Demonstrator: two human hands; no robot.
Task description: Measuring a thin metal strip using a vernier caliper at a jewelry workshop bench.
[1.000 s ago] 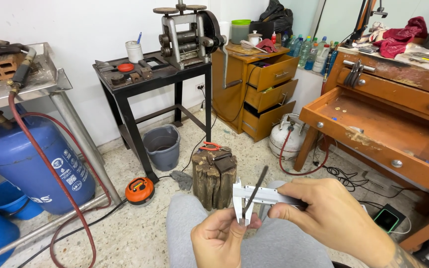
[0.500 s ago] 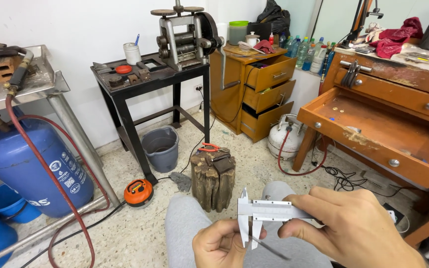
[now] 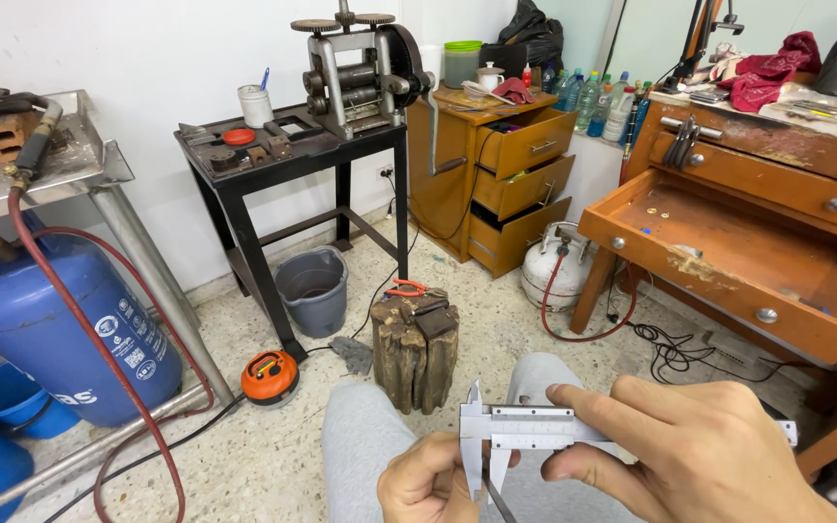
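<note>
At the bottom of the frame, my right hand (image 3: 704,455) gripped the beam of a steel vernier caliper (image 3: 525,428), while my left hand (image 3: 433,482) pinched a thin dark rod (image 3: 497,499) just under its jaws. Beyond my grey-trousered knees stood a wooden stump (image 3: 417,349), an orange tape measure (image 3: 270,377) and a grey bucket (image 3: 312,289). At upper centre, a rolling mill (image 3: 356,68) sat on a black table (image 3: 288,155).

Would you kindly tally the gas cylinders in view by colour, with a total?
Blue gas cylinder: 1
White gas cylinder: 1
Total: 2
</note>
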